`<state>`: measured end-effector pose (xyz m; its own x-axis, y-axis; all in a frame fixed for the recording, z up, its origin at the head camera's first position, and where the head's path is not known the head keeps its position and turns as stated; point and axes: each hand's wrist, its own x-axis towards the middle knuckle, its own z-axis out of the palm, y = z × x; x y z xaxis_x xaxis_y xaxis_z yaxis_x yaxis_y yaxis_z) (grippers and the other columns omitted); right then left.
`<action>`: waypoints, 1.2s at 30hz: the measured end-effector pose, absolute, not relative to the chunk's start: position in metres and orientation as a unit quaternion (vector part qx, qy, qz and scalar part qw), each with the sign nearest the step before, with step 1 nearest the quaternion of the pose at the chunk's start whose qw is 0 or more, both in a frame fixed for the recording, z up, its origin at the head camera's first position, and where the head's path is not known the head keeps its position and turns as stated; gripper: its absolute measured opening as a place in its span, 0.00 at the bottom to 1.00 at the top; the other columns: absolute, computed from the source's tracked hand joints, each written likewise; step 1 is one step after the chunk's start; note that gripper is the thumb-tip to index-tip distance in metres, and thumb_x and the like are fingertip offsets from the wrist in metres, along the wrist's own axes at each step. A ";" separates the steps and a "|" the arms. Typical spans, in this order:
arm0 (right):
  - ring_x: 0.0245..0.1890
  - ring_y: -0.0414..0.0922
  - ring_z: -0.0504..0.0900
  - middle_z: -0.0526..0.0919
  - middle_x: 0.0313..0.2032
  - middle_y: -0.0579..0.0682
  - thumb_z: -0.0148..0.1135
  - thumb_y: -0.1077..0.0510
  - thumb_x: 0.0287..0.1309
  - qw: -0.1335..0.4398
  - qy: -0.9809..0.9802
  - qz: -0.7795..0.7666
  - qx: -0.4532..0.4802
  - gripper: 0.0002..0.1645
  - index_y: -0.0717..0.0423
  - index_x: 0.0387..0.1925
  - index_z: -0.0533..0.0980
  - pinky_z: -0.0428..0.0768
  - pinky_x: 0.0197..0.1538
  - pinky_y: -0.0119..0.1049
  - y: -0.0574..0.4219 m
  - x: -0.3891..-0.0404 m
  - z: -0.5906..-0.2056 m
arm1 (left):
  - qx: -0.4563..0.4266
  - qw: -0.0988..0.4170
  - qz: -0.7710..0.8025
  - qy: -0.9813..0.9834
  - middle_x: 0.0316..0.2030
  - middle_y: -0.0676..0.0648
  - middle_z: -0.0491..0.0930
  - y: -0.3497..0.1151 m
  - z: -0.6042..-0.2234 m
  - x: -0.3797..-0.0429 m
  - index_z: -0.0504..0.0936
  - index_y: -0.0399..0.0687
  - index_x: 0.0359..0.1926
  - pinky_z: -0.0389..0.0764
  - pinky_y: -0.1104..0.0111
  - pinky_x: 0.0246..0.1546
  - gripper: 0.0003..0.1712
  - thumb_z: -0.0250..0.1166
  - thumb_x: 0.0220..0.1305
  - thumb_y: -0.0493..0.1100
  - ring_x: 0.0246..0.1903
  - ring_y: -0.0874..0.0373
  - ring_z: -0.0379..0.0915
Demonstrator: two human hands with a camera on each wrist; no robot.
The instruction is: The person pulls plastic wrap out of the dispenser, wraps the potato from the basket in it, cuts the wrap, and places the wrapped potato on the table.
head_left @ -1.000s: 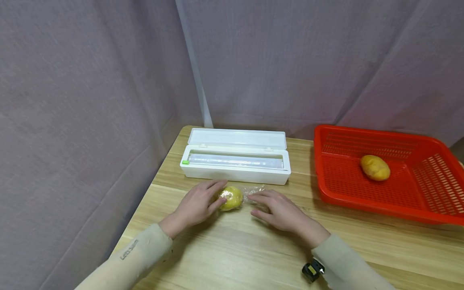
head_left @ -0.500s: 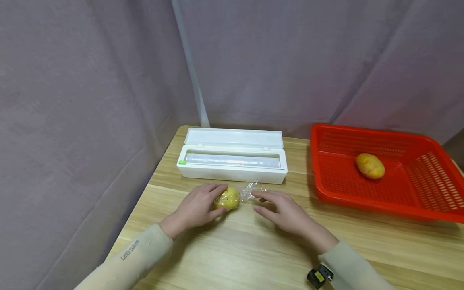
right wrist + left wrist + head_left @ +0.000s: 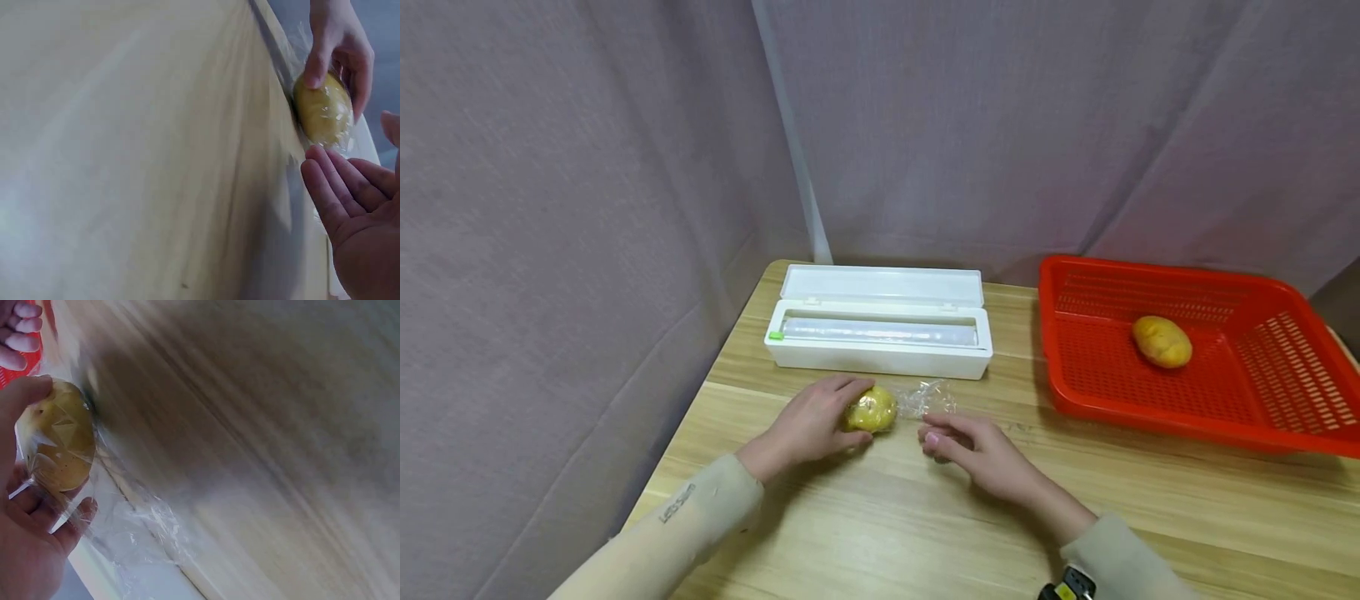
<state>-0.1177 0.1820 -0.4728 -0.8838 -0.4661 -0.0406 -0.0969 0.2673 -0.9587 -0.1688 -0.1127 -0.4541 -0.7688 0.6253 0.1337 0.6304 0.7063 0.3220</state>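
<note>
A yellow potato with clear cling film around it lies on the table in front of the white box. My left hand grips it from the left, thumb on the near side and fingers on the far side. In the left wrist view the potato shows through creased film, and a loose tail of cling film trails off from it. Another film end sticks out to the right. Just short of that end is my right hand, which holds nothing; its fingers look relaxed in the right wrist view.
Behind the potato stands a white cling film box, lid up, with the film roll inside. To the right a red plastic basket holds another potato. Grey curtains hang behind and left of the wooden table.
My right hand has drawn back from the film end, slightly toward the near edge. The left hand keeps its hold, and the potato has turned a little. The head view has shifted slightly.
</note>
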 end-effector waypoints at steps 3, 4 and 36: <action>0.58 0.58 0.87 0.84 0.60 0.69 0.56 0.54 0.82 0.181 0.750 -0.615 -0.160 0.33 0.76 0.73 0.66 0.86 0.60 0.38 0.181 -0.114 -0.474 | -0.334 -0.001 -0.193 -0.922 0.63 0.40 0.82 -0.111 -0.452 -0.171 0.75 0.42 0.73 0.82 0.51 0.63 0.46 0.82 0.58 0.54 0.60 0.44 0.81; 0.59 0.60 0.86 0.83 0.60 0.70 0.55 0.53 0.83 0.187 0.742 -0.625 -0.153 0.33 0.77 0.74 0.65 0.85 0.61 0.39 0.180 -0.114 -0.474 | -0.333 -0.002 -0.199 -0.922 0.63 0.40 0.82 -0.111 -0.451 -0.172 0.75 0.42 0.73 0.82 0.51 0.63 0.46 0.82 0.58 0.54 0.60 0.44 0.81; 0.83 0.52 0.55 0.53 0.83 0.63 0.48 0.62 0.83 0.134 0.590 -0.795 0.043 0.39 0.66 0.84 0.45 0.68 0.75 0.35 0.161 -0.111 -0.471 | -0.365 -0.062 -0.188 -0.910 0.68 0.41 0.79 -0.080 -0.451 -0.169 0.71 0.47 0.77 0.77 0.50 0.69 0.47 0.78 0.62 0.58 0.66 0.44 0.77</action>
<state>-0.1114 0.1614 -0.4709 -0.9606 -0.1624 -0.2255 0.2629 -0.2680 -0.9268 -0.1686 -0.0805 -0.4515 -0.7254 0.6879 0.0241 0.6413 0.6627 0.3867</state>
